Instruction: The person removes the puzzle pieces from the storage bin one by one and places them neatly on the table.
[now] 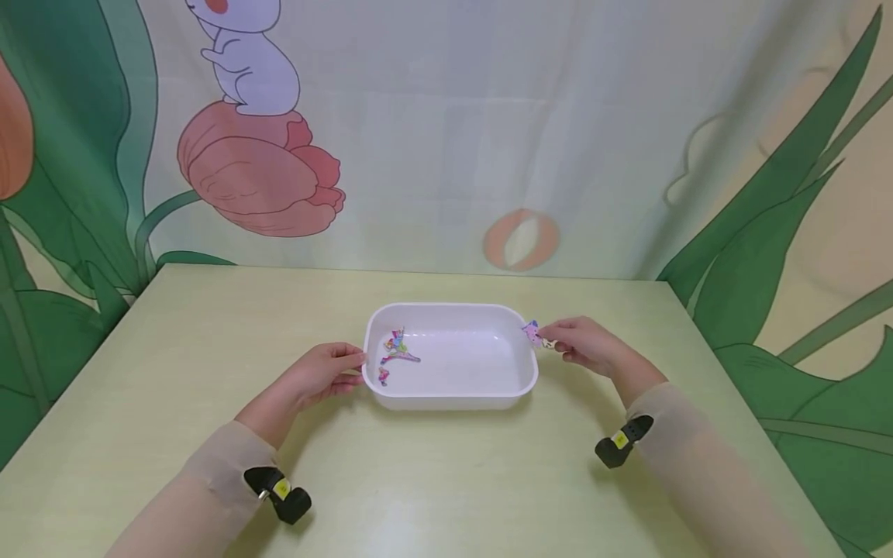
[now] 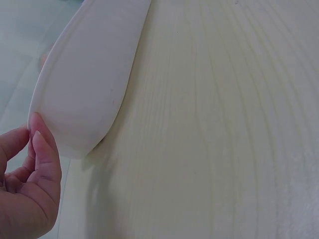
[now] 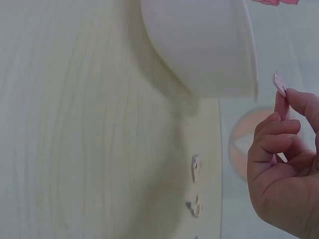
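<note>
A white plastic tub (image 1: 453,402) stands on the table. At its left end my left hand (image 1: 329,367) pinches the rim between thumb and fingers, as the left wrist view also shows (image 2: 32,179). My right hand (image 1: 582,342) holds a small flat purple cutout (image 1: 532,333) between thumb and index finger, over the tub's right rim. Edge-on in the right wrist view, the cutout (image 3: 279,83) looks thin and pale. Inside the tub, toward the left, lie several colourful pieces: a multicoloured one (image 1: 395,341), a long pink-purple one (image 1: 401,356) and a small pink one (image 1: 384,376).
Small pale pieces, one (image 3: 197,168) and another (image 3: 196,205), lie on the table (image 3: 75,124) to the right of the tub; my right hand partly hides that spot in the head view. A printed curtain (image 1: 446,155) hangs behind the table's back edge.
</note>
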`<state>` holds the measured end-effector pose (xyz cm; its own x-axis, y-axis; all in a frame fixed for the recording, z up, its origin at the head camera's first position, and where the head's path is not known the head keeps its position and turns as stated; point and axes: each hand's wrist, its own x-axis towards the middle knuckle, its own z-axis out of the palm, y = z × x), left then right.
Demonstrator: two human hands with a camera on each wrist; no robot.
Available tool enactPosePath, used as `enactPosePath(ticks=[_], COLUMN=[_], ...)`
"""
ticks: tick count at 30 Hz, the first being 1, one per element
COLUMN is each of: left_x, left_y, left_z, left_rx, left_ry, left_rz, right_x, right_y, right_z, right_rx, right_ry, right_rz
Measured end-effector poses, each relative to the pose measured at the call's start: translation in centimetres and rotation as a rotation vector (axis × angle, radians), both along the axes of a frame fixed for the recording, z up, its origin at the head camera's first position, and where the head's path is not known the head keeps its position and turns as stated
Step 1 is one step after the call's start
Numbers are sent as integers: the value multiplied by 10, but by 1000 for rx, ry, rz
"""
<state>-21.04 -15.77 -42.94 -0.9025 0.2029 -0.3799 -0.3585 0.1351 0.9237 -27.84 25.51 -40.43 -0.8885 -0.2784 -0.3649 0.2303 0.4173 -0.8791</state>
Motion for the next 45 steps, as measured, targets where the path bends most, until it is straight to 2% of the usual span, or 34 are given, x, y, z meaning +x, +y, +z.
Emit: enactPosePath(ticks=[7, 14, 22, 28, 34, 41, 45], left_x=[-1, 1, 2, 1, 2, 2, 1], left_y=[1, 1, 0, 1, 1, 2, 2], left_z=[0, 0, 1, 2, 3, 2, 1], left_rx=[-7, -10, -16, -16, -15, -25, -20], left_ry=[-7, -11, -11, -5, -8, -10, -6], left_rz=[5, 10, 11, 1, 6, 20, 21], right_x=[1, 1, -1, -7, -10, -11, -11], right_y=[27, 50, 70, 86, 99, 108, 111], right_z=[-4, -8, -12, -19, -28, -34, -38], right_rx=[76, 66, 134, 220, 257, 270, 279], right_ry=[-20, -40, -42, -49, -69, -28, -30], right_rz=[-60, -114, -158, -253, -312, -329, -365])
